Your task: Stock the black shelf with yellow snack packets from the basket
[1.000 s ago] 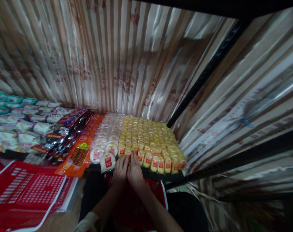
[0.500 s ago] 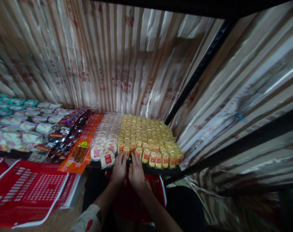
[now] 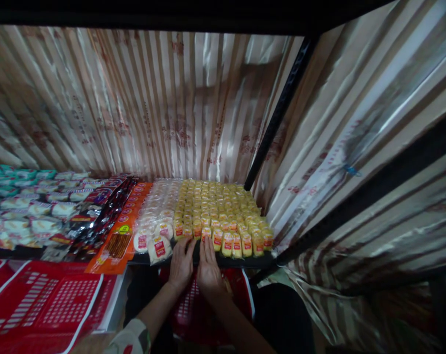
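Small yellow wrapped snack cakes (image 3: 216, 199) with red labels stand in close rows on a dark shelf. My left hand (image 3: 181, 260) is at the shelf's front edge, fingers bent forward and apart, its tips just below the front row. Beside it my right hand (image 3: 209, 273) is open, fingers stretched out side by side, tips against the lower front of one yellow packet (image 3: 206, 232). Neither hand visibly grips anything. White round wrapped cakes (image 3: 159, 249) with red labels lie just left of my left hand.
Left along the shelf lie an orange snack packet (image 3: 116, 246), dark shiny packets (image 3: 108, 209) and white packets (image 3: 46, 223). Red baskets (image 3: 53, 300) stand below left; another red basket (image 3: 186, 314) is beneath my hands. A black post (image 3: 278, 113) and striped curtain (image 3: 193, 98) bound the shelf.
The view has shifted, so the post and curtain appear further left. My right hand's fingers have straightened and now touch a front-row yellow packet; the left stays at the shelf edge.
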Demonstrator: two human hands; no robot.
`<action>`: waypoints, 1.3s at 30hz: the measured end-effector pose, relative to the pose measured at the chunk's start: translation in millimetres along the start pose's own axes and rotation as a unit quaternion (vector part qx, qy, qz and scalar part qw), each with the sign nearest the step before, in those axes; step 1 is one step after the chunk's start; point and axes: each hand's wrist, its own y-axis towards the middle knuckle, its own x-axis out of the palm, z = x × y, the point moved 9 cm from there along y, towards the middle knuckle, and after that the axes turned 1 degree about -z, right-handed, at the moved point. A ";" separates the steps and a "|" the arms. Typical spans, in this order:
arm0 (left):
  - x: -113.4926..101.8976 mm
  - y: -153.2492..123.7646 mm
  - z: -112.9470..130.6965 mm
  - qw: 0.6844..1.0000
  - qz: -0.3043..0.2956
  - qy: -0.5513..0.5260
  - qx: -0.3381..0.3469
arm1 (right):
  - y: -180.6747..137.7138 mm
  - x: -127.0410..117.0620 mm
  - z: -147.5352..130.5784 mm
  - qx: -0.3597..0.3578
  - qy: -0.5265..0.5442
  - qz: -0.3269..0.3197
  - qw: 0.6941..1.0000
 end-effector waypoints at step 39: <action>34.6 32.2 24.1 0.980 -0.131 -0.140 -0.054 | 19.5 -12.5 17.1 -0.031 -0.029 -0.019 0.999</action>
